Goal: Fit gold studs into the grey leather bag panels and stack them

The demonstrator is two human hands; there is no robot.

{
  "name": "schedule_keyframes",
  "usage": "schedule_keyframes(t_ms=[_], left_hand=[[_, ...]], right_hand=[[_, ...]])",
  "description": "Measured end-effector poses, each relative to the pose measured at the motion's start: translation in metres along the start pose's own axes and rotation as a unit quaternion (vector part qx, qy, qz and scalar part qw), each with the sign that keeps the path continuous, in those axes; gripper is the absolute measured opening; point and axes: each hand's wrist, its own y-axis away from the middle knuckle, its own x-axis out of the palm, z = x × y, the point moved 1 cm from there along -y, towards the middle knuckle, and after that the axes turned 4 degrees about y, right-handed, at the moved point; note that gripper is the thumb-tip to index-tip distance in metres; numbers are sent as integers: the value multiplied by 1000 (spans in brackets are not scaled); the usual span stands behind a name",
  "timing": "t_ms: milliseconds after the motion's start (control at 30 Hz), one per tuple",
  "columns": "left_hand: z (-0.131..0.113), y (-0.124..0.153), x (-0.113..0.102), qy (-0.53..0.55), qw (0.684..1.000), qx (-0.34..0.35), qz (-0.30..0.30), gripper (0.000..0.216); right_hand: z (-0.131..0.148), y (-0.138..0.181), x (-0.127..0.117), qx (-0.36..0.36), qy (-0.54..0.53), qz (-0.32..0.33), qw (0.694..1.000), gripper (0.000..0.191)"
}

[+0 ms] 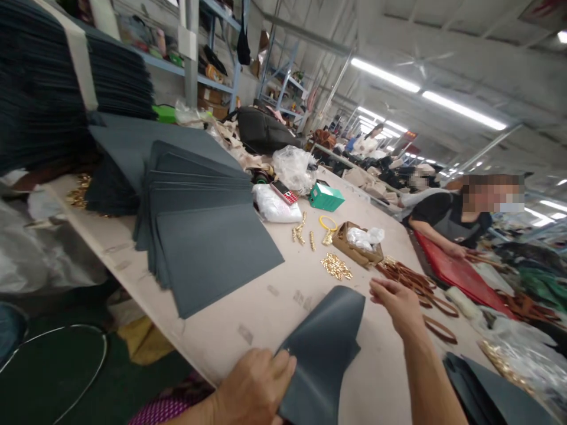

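Observation:
A curved dark grey-green leather-like sheet (325,348) rises off the table at the front, bent over along its length. My left hand (259,378) is closed on its near left edge, thumb on top. Just right of the sheet's far end, my right hand (396,301) hovers with thumb and fingers pinched together; whatever they hold, if anything, is too small to make out. Beyond the hands lies a loose pile of small gold metal pieces (336,267). Left of them, a fanned stack of matching sheets (217,248) rests on the table.
Behind the gold pile stand a brown box (357,245) with plastic in it, a yellow ring (328,223) and a green box (326,196). Brown straps (411,280) lie to the right. More dark sheets (491,392) sit at lower right. A co-worker (452,215) sits across the table.

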Motion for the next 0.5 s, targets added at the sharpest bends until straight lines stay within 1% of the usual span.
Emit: schedule_keyframes(t_ms=[33, 67, 133, 200, 233, 267, 333, 400, 500], left_hand=[[-3, 0, -8, 21, 999, -13, 23, 64], [-5, 1, -15, 34, 999, -22, 35, 63], [-9, 2, -24, 42, 998, -29, 45, 56], [-12, 2, -28, 40, 997, -33, 50, 50], [-12, 2, -28, 38, 997, -35, 52, 47], [-12, 2, -27, 36, 997, -36, 52, 43], [-10, 2, -23, 34, 998, -35, 46, 37], [-9, 4, -17, 39, 998, -31, 31, 36], [-6, 10, -5, 34, 999, -21, -22, 32]], right_hand=[[5, 17, 4, -20, -33, 19, 999, 35], [12, 36, 12, -39, -66, 55, 996, 35], [25, 75, 37, -71, -123, 164, 976, 31], [36, 108, 66, -89, -124, 265, 952, 20], [41, 119, 79, -99, -102, 295, 945, 16], [44, 127, 88, -113, -75, 310, 941, 14], [49, 134, 98, -144, -24, 307, 941, 15], [55, 135, 98, -159, 13, 285, 945, 18], [66, 138, 92, -142, 44, 279, 949, 21]])
